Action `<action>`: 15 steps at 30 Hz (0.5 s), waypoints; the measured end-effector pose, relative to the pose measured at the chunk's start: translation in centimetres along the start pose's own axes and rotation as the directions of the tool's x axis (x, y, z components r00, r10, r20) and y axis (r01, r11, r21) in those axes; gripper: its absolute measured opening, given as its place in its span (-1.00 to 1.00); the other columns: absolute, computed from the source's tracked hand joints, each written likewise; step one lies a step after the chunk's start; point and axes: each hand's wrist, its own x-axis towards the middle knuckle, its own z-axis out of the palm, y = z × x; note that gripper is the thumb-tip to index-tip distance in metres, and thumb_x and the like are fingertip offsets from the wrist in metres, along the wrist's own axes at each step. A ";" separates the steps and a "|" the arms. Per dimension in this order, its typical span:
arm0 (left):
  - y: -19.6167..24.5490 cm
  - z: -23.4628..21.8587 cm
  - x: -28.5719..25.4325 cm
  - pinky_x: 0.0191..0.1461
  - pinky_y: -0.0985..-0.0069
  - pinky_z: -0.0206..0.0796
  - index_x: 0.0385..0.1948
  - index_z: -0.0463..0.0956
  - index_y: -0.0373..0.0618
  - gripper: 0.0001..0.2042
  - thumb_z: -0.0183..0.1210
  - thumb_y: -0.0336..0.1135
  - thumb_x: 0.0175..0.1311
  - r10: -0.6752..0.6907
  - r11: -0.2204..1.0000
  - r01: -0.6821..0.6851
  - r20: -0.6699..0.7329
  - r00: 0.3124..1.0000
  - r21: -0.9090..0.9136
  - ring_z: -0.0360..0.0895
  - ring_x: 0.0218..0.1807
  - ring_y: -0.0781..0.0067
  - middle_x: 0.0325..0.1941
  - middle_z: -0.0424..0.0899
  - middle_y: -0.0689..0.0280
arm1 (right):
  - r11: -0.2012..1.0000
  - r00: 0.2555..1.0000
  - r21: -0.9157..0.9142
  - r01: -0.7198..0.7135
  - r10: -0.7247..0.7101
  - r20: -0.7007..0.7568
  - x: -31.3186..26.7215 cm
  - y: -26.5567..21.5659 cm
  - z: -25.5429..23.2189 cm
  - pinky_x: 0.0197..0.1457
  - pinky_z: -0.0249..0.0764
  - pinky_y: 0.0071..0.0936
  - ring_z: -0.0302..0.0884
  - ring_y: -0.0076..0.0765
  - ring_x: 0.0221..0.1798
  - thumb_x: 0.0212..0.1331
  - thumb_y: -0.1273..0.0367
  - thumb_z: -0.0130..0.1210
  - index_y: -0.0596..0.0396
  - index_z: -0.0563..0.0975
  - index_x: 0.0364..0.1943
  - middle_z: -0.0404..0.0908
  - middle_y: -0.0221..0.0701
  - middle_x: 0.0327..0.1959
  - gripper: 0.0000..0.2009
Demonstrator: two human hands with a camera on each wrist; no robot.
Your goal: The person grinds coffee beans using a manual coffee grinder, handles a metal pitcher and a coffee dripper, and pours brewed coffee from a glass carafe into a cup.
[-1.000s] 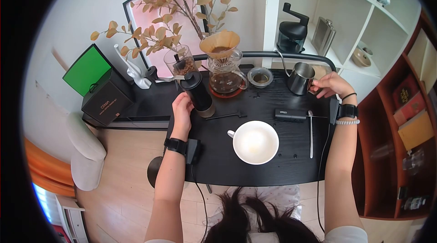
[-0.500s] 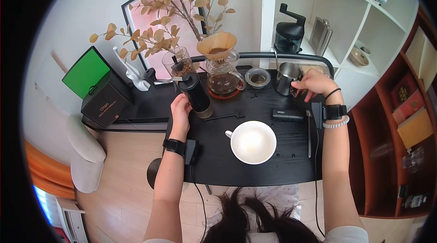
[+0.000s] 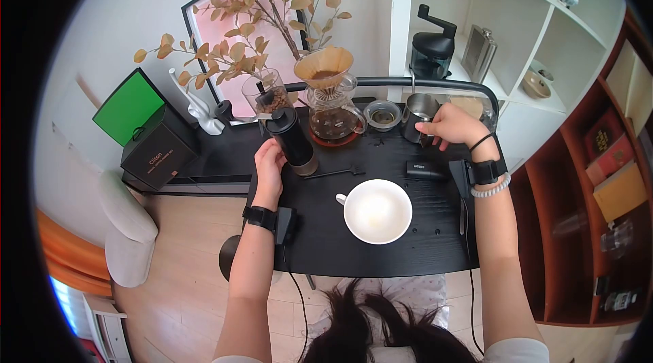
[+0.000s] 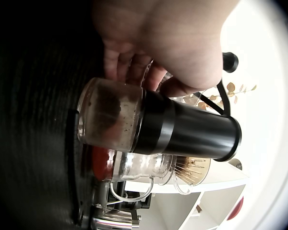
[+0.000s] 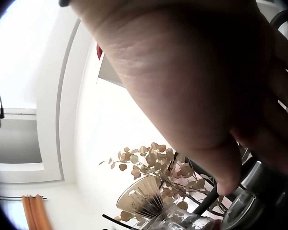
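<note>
Table (image 3: pixel 367 254) carried all items. Carafe (image 3: pixel 332 118) w/ dripper sat at rear edge, cup (image 3: pixel 377 212) near centre. Left hand (image 3: pixel 269 162) curled round grinder (image 3: pixel 291 137), tilted, near left edge. Right hand (image 3: pixel 457 125) gripped pitcher (image 3: pixel 416 117) at rear edge. Risk: pitcher could knock carafe if swung left; tilted grinder could slip.

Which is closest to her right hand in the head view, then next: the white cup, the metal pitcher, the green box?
1. metal pitcher, against the right hand, table's back.
2. white cup, front middle.
3. green box, far left.
</note>
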 end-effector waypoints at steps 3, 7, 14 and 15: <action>0.0 0.1 0.0 -0.02 0.55 0.39 -0.14 0.52 -0.22 -0.73 -0.17 -0.37 0.35 0.000 1.000 0.000 -0.005 1.000 -0.001 0.58 -0.14 0.54 -0.16 0.65 0.32 | 0.999 0.999 -0.031 0.031 -0.032 -0.022 0.1 0.1 0.0 -0.54 0.46 -0.49 0.57 -0.41 -0.64 0.16 0.05 0.18 0.33 0.62 -0.52 0.62 -0.26 -0.60 -0.51; 1.4 1.7 -0.7 -0.13 0.63 0.33 -0.30 0.48 -0.13 -0.83 -0.13 -0.40 0.30 -0.009 1.000 0.008 -0.045 0.999 -0.017 0.49 -0.25 0.63 -0.30 0.56 0.42 | 0.999 0.999 -0.005 0.043 -0.043 0.002 0.5 1.0 -0.4 -0.52 0.43 -0.58 0.57 -0.44 -0.62 0.18 0.04 0.17 0.29 0.64 -0.48 0.63 -0.32 -0.58 -0.52; 1.0 0.8 -0.3 0.00 0.54 0.38 -0.12 0.51 -0.23 -0.72 -0.18 -0.37 0.34 -0.004 1.000 0.005 -0.009 1.000 0.007 0.58 -0.13 0.52 -0.15 0.64 0.30 | 0.992 1.000 0.125 0.023 -0.025 0.017 0.7 2.2 -1.1 -0.52 0.42 -0.66 0.58 -0.48 -0.59 0.19 0.08 0.17 0.17 0.67 -0.50 0.65 -0.41 -0.53 -0.61; 1.3 1.2 -0.5 0.00 0.54 0.38 -0.12 0.51 -0.23 -0.72 -0.18 -0.37 0.34 -0.005 1.000 0.005 -0.009 1.000 0.006 0.58 -0.13 0.52 -0.15 0.64 0.30 | 0.992 1.000 0.125 0.023 -0.025 0.017 0.7 2.3 -1.1 -0.52 0.42 -0.66 0.58 -0.48 -0.59 0.19 0.08 0.17 0.17 0.67 -0.50 0.65 -0.41 -0.53 -0.61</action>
